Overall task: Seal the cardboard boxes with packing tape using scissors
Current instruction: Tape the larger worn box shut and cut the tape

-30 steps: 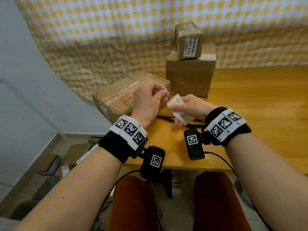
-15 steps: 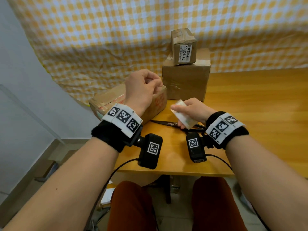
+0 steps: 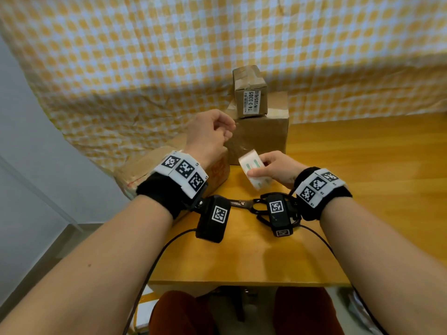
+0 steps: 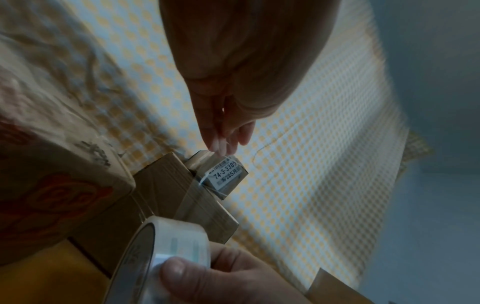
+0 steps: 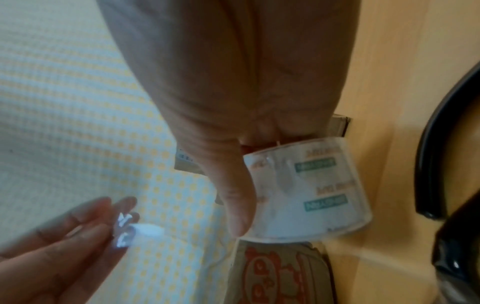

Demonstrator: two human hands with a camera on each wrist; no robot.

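Observation:
My right hand (image 3: 271, 166) grips a roll of clear packing tape (image 3: 254, 172) just above the table; the roll (image 5: 306, 185) shows close up in the right wrist view. My left hand (image 3: 212, 134) is raised above the flat cardboard box (image 3: 169, 165) and pinches the free end of the tape (image 4: 224, 148). A clear strip (image 4: 192, 197) runs from there down to the roll (image 4: 168, 242). Black-handled scissors (image 3: 244, 203) lie on the table under my wrists, partly hidden by the wrist cameras.
A medium cardboard box (image 3: 261, 139) stands at the back of the wooden table (image 3: 362, 189), with a small labelled box (image 3: 250, 91) on top of it. A yellow checked cloth (image 3: 145, 68) hangs behind. The table's near edge is right by my lap.
My left hand has risen up and away from the roll, drawing out a length of tape. The right hand keeps hold of the roll and has shifted slightly.

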